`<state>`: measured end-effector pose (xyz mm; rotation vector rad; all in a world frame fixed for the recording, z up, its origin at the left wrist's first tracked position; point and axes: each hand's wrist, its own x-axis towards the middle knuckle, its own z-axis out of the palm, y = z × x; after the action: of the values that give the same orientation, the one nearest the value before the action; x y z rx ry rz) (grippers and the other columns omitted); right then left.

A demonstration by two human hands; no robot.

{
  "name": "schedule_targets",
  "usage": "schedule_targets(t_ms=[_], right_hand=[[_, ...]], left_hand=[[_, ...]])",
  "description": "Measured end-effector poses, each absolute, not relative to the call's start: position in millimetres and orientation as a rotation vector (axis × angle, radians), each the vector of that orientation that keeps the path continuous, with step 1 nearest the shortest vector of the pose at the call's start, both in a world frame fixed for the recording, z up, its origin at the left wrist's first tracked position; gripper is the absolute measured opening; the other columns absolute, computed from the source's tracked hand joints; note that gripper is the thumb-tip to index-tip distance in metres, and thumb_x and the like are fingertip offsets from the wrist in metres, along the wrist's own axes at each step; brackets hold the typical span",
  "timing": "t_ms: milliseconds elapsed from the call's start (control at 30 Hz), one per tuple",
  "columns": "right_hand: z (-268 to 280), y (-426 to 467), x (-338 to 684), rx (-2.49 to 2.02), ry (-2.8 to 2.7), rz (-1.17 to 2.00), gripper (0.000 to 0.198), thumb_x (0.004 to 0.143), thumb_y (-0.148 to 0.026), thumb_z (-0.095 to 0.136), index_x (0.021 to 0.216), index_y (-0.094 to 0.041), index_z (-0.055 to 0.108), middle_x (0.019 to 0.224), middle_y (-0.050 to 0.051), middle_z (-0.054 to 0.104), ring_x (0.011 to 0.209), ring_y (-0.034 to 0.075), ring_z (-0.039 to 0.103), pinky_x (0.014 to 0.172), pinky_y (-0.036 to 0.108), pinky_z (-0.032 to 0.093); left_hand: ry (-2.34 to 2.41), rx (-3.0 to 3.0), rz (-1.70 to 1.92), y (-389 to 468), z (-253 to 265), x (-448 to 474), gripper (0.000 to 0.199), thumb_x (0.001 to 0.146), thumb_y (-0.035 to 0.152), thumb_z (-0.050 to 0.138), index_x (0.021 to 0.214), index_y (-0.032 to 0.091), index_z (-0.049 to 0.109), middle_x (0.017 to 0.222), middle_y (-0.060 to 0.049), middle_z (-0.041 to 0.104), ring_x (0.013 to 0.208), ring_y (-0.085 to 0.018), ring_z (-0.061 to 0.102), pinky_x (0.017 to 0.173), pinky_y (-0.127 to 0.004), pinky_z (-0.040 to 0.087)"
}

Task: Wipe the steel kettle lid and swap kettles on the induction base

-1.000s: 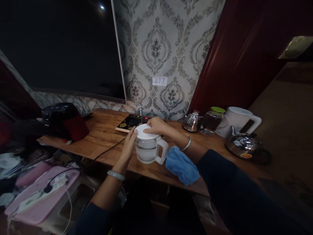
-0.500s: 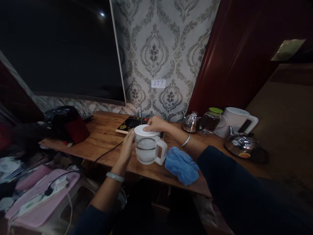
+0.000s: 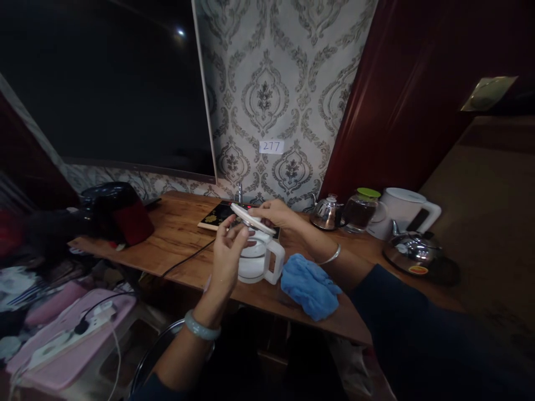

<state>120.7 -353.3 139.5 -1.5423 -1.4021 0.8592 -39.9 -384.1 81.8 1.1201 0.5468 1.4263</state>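
A round white lid is tilted above a clear kettle with a white base and handle, on the wooden table. My right hand is closed on the lid's top, thumb and fingers pinching it. Below the lid's left side is my left hand, its fingers curled and meeting the lid's edge and underside; their exact contact is partly hidden. The left hand covers part of the kettle's front. To the right of the kettle's handle lies a crumpled blue cloth.
Behind the kettle is a black cooktop with a small tap. A steel kettle, a green-lidded glass jug, a white kettle and another steel kettle stand right. A black-and-red appliance sits left. A pink stool bears a power strip.
The lid has come up off the kettle and tilted, lifted by my right hand. My left hand has moved from the kettle's side to the lid's left edge.
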Motion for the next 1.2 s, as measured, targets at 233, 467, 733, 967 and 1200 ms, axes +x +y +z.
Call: schedule_targets(t_ms=[233,467,733,967,1200], right_hand=[[138,-378,99,-1.407,-1.276,0.765,0.031,0.068,-0.039,0.081,0.069,-0.020,0.056,0.050,-0.008,0.054,0.046,0.009,0.048,0.045,0.020,0.036],[149,-393,108,-1.267,-1.352,0.756,0.013,0.074,-0.029,0.066,0.082,-0.020,0.060,0.057,-0.007,0.058,0.048,0.010,0.049,0.049,0.021,0.039],[139,-397,147,-1.257,-1.203,0.738,0.025,0.079,-0.036,0.067,0.100,-0.022,0.063,0.076,-0.002,0.065,0.059,0.013,0.060,0.049,0.022,0.045],[122,-398,140,-1.068,-1.001,1.163,0.028,0.079,-0.031,0.074,0.103,-0.021,0.063,0.067,-0.004,0.063,0.047,0.010,0.058,0.039,0.019,0.043],[120,-401,144,-1.022,-0.899,1.259,0.022,0.074,-0.024,0.074,0.094,-0.020,0.065,0.067,-0.002,0.065,0.050,0.010,0.057,0.042,0.019,0.045]], left_hand=[[0.559,1.197,1.563,-402,92,-22,0.068,0.075,0.019,0.082,0.137,0.024,0.055,0.149,-0.009,0.055,0.140,-0.028,0.050,0.115,-0.031,0.041],[0.570,0.919,1.443,-389,103,-38,0.047,0.087,0.016,0.059,0.133,0.019,0.060,0.128,-0.009,0.072,0.131,-0.029,0.059,0.112,-0.041,0.047],[0.481,0.681,1.159,-374,123,-57,0.048,0.085,0.011,0.053,0.133,0.010,0.058,0.129,-0.018,0.070,0.127,-0.035,0.062,0.101,-0.053,0.056],[0.436,0.628,1.081,-376,122,-47,0.046,0.091,0.016,0.049,0.136,0.012,0.056,0.132,-0.019,0.068,0.127,-0.037,0.062,0.100,-0.060,0.055],[0.416,0.605,1.051,-376,119,-46,0.042,0.096,0.025,0.044,0.133,0.011,0.058,0.130,-0.019,0.069,0.127,-0.036,0.062,0.100,-0.061,0.054]])
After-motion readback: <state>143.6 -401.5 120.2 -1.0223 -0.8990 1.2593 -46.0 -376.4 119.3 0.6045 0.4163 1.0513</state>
